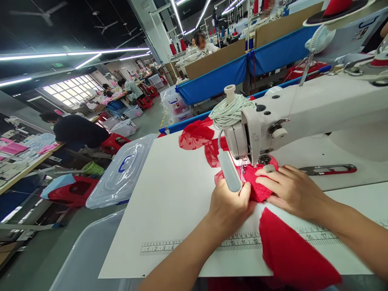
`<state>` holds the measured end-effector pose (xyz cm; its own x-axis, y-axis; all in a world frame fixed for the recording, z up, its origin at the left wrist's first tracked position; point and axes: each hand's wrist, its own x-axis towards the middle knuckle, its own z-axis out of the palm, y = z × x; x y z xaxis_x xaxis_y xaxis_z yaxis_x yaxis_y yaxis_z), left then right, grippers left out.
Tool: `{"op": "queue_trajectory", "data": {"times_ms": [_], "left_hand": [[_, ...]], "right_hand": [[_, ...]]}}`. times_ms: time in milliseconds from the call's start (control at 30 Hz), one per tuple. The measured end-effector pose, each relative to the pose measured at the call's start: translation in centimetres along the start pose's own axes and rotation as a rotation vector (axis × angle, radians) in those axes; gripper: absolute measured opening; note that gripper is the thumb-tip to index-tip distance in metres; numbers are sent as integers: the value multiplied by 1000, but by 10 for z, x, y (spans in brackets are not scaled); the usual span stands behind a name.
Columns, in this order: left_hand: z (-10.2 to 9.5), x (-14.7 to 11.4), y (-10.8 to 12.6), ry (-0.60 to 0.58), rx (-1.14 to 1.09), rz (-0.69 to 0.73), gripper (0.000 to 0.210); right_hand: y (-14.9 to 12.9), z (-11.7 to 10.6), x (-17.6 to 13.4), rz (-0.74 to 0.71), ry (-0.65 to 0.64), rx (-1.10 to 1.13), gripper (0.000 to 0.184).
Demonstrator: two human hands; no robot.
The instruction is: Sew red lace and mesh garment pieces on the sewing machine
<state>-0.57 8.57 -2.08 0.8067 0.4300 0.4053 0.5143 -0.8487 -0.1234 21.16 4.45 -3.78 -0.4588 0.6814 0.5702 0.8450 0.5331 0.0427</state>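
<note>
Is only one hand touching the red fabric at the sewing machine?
No: the left hand and the right hand both touch the red fabric.

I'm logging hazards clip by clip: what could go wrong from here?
Fingers could get hurt: the left hand and right hand are both on the red lace fabric, close to the sewing machine's needle area.

The loose red piece lies over the printed ruler and reaches the table's near edge, so it might slip or drag.

The small lamp partly covers the left hand in this view; contact there might knock it.
</note>
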Motion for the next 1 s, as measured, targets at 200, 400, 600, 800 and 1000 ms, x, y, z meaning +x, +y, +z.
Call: {"op": "queue_trajectory", "data": {"times_ms": [200, 400, 600, 800, 1000], "left_hand": [[10, -6, 0, 22, -71, -49, 21], [4, 4, -4, 23, -531, -165, 31], [1, 8, -5, -3, -676, -238, 25], [10, 5, 1, 12, -646, -302, 12], [9, 5, -3, 11, -690, -314, 15]], "right_hand": [[-7, -2, -3, -46, 25, 95, 28], [-14, -4, 3, 17, 41, 149, 20], [-22, 1, 6, 201, 39, 342, 17], [-21, 4, 1, 147, 69, 289, 13], [-10, 4, -6, 120, 106, -24, 26]]}}
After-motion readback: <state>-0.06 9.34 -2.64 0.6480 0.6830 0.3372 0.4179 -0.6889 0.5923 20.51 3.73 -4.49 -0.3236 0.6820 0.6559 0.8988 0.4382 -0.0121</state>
